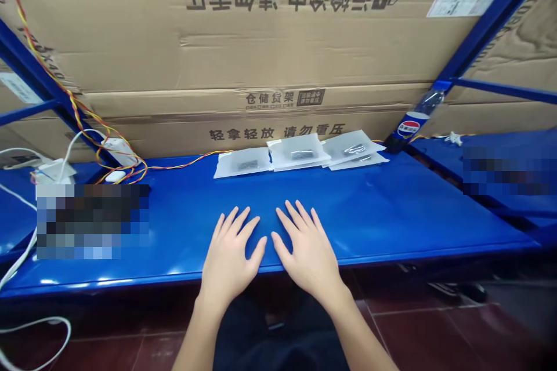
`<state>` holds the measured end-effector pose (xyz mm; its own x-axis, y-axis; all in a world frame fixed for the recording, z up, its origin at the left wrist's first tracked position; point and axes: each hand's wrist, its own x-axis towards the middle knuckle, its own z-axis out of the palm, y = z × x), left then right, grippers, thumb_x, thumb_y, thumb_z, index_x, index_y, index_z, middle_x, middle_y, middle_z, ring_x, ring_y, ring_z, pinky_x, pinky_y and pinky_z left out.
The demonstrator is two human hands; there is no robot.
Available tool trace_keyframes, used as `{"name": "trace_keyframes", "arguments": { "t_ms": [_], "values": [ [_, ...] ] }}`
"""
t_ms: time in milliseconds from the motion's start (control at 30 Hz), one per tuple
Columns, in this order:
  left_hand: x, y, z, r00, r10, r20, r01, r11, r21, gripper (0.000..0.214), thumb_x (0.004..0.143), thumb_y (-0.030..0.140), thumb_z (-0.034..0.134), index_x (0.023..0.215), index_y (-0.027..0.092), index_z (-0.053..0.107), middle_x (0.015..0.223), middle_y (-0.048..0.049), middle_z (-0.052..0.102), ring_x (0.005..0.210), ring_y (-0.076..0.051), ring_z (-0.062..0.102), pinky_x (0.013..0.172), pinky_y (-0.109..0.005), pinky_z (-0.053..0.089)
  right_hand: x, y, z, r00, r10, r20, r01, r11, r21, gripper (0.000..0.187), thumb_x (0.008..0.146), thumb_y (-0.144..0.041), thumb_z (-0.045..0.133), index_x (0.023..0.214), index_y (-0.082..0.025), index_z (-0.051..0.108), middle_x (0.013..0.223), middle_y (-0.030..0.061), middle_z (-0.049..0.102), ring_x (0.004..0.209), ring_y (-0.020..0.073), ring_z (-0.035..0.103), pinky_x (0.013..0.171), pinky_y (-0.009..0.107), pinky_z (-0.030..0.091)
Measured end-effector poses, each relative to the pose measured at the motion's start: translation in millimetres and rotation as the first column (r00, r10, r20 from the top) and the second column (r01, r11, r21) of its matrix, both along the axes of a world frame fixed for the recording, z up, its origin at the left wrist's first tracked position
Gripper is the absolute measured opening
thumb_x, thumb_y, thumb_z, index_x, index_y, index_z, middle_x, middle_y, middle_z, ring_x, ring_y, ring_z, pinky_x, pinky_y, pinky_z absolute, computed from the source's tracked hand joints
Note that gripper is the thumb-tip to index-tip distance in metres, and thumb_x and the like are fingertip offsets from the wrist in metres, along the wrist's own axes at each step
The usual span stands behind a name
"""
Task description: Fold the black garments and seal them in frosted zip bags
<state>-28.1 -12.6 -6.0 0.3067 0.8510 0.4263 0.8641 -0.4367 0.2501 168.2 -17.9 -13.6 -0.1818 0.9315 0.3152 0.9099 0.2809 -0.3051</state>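
Palm down near the front edge of the blue shelf (183,232), my left hand (230,255) lies flat with its fingers spread. My right hand (307,252) rests the same way beside it, a small gap between the two thumbs. Neither hand holds anything. Beyond the fingertips, several frosted plastic bags lie in a row along the back: a left bag (242,162), a middle bag (298,151), and overlapping bags (353,148) on the right. Dark, thin items show dimly through them; their kind I cannot make out.
Large cardboard boxes (278,52) wall off the back. A cola bottle (409,124) leans by the right blue post (487,29). Twisted red-yellow wires (73,104), a white adapter (120,151) and white cables (26,243) sit left, near a blurred-out object (93,220).
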Motion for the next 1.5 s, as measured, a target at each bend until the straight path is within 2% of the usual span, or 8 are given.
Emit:
{"name": "trace_keyframes", "arguments": {
  "t_ms": [633, 1033, 1400, 1500],
  "values": [
    [-0.1, -0.2, 1.4, 1.0, 0.002, -0.016, -0.002, 1.0, -0.01, 0.045, 0.104, 0.044, 0.055, 0.14, 0.022, 0.07, 0.154, -0.0108, 0.063, 0.15, -0.038, 0.052, 0.125, -0.069, 0.04, 2.1, 1.7, -4.2, 1.0, 0.01, 0.005, -0.01, 1.0, 0.008, 0.06, 0.111, -0.048, 0.039, 0.159, -0.017, 0.054, 0.169, 0.0118, 0.045, 0.161, 0.0356, 0.034, 0.13, 0.064, 0.029],
    [0.3, -0.6, 2.8, 0.999, 0.007, -0.034, -0.007, 1.0, -0.008, 0.045, 0.105, 0.044, 0.054, 0.139, 0.021, 0.071, 0.155, -0.0102, 0.063, 0.15, -0.037, 0.052, 0.125, -0.067, 0.041, 0.9, 0.3, 0.5, 1.0, 0.003, 0.001, -0.003, 1.0, -0.009, 0.059, 0.111, -0.047, 0.039, 0.159, -0.017, 0.054, 0.169, 0.0108, 0.043, 0.162, 0.0351, 0.033, 0.131, 0.064, 0.028],
    [2.5, -2.7, -0.1, 1.0, 0.008, -0.019, -0.008, 1.0, -0.013, 0.044, 0.104, 0.043, 0.055, 0.14, 0.022, 0.071, 0.155, -0.0101, 0.063, 0.151, -0.036, 0.051, 0.126, -0.065, 0.039, 2.7, 1.9, -6.2, 1.0, 0.016, -0.01, -0.016, 1.0, 0.016, 0.059, 0.111, -0.048, 0.039, 0.159, -0.017, 0.055, 0.169, 0.0119, 0.044, 0.161, 0.0362, 0.033, 0.13, 0.065, 0.028],
    [-0.4, 0.5, 4.2, 1.0, 0.014, -0.019, -0.014, 1.0, -0.023, 0.042, 0.103, 0.043, 0.057, 0.137, 0.023, 0.073, 0.152, -0.0099, 0.066, 0.148, -0.036, 0.055, 0.125, -0.064, 0.041, 2.9, 2.5, -7.1, 1.0, 0.014, -0.014, -0.014, 1.0, 0.025, 0.059, 0.11, -0.047, 0.041, 0.158, -0.017, 0.055, 0.168, 0.0125, 0.045, 0.16, 0.0368, 0.035, 0.13, 0.065, 0.029]
  ]
}}
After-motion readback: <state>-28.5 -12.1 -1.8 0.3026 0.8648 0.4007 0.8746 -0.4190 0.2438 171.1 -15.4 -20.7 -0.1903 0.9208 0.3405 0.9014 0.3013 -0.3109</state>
